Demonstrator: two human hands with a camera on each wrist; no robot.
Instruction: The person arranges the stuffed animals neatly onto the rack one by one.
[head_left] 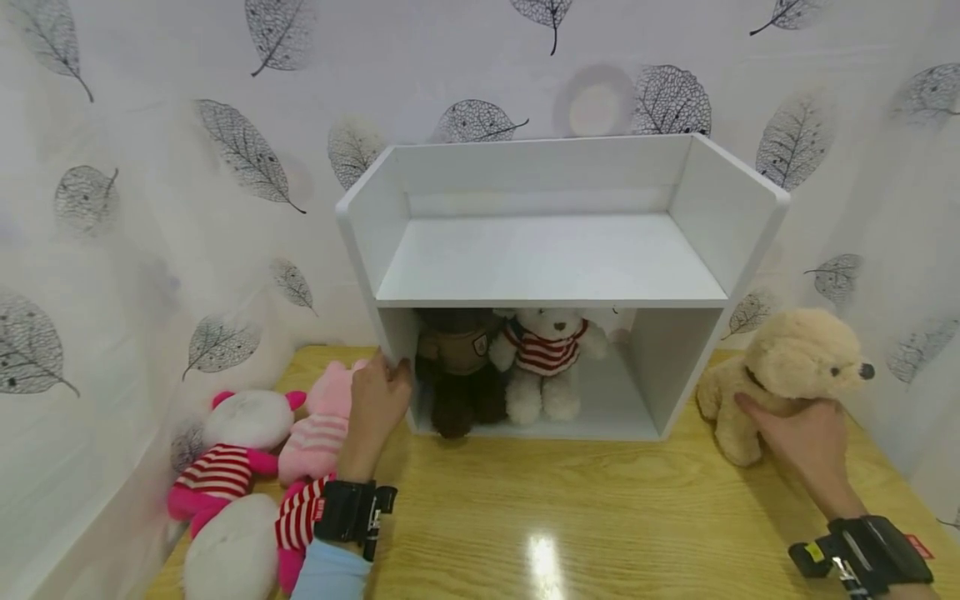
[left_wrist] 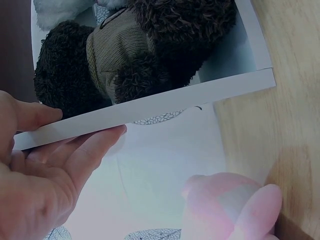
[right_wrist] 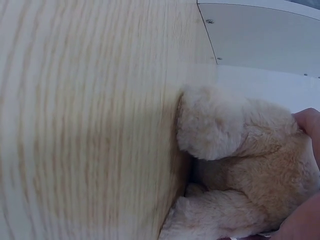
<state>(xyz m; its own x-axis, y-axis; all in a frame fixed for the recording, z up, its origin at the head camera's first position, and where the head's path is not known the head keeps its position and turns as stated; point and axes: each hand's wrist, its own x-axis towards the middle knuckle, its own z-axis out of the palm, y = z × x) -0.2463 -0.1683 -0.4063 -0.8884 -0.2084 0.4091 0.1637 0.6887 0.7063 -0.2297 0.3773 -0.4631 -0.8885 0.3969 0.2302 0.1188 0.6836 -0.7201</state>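
A white two-level shelf (head_left: 555, 258) stands on the wooden table. My left hand (head_left: 373, 408) holds the front edge of its left side panel (left_wrist: 195, 95), thumb inside and fingers outside. Inside the lower compartment sit a dark brown teddy bear (head_left: 467, 392) in a tan top and a white teddy bear (head_left: 546, 396) in a red-striped sweater; the shelf board partly hides both heads. Right of the shelf, my right hand (head_left: 806, 437) grips a cream plush dog (head_left: 802, 350) by its body. In the right wrist view its furry legs (right_wrist: 215, 125) are against the table.
Left of the shelf lie a pink plush pig (head_left: 318, 425), a white-and-pink plush toy (head_left: 251, 421) in red stripes and another similar toy (head_left: 232, 550). A wooden tabletop (head_left: 600, 508) spans the front. Leaf-print fabric (head_left: 150, 275) hangs behind and at the sides.
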